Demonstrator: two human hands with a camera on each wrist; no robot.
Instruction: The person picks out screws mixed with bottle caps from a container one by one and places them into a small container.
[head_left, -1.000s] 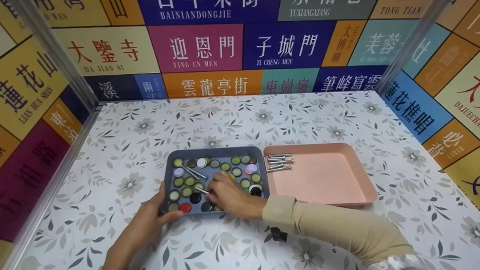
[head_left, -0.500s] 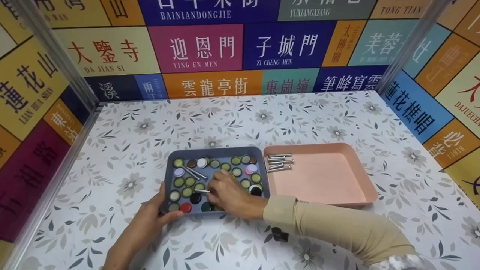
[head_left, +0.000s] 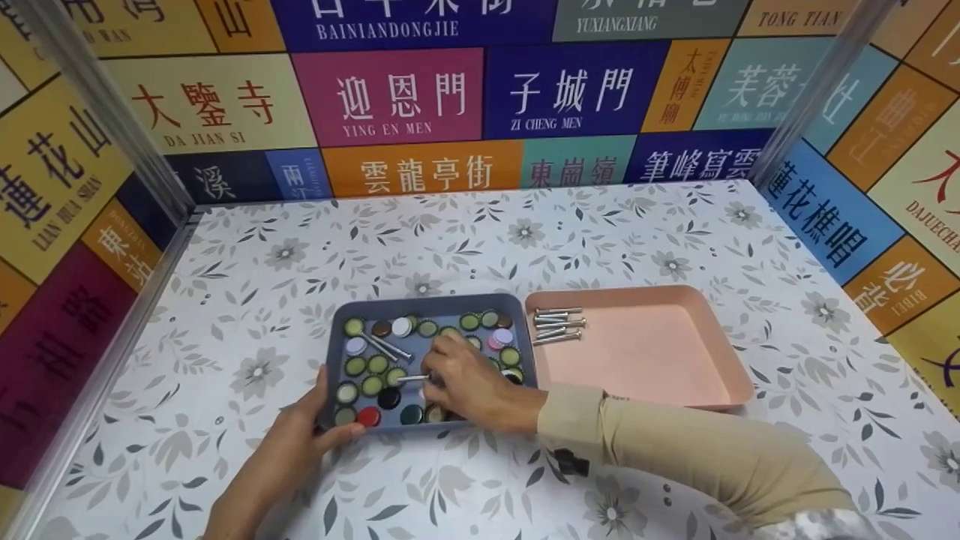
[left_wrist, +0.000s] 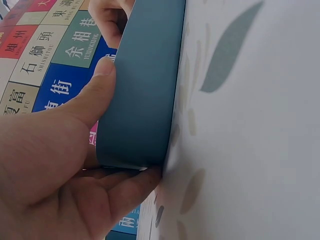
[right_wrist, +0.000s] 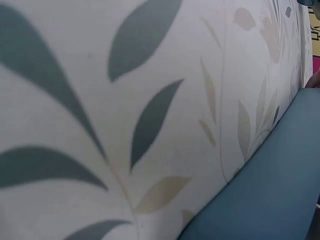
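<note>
In the head view, my right hand pinches a silver metal screw by one end, low over the blue-grey tray. Many bottle caps lie in that tray, among them a red cap and a black cap. Two more screws rest there on the left side. My left hand grips the tray's front left corner. The left wrist view shows its thumb against the tray wall and its fingers bent around the corner. The right wrist view does not show the right hand's fingers.
Directly right of the blue-grey tray stands a pink tray, with several screws lying along its left side. Both sit on a floral-patterned tabletop. Panels with printed signs enclose the table at the back and sides.
My right hand has shifted slightly to the right and up, carrying the screw, which now lies more level. Fewer caps near the front are covered. The left hand keeps its grip on the tray corner.
</note>
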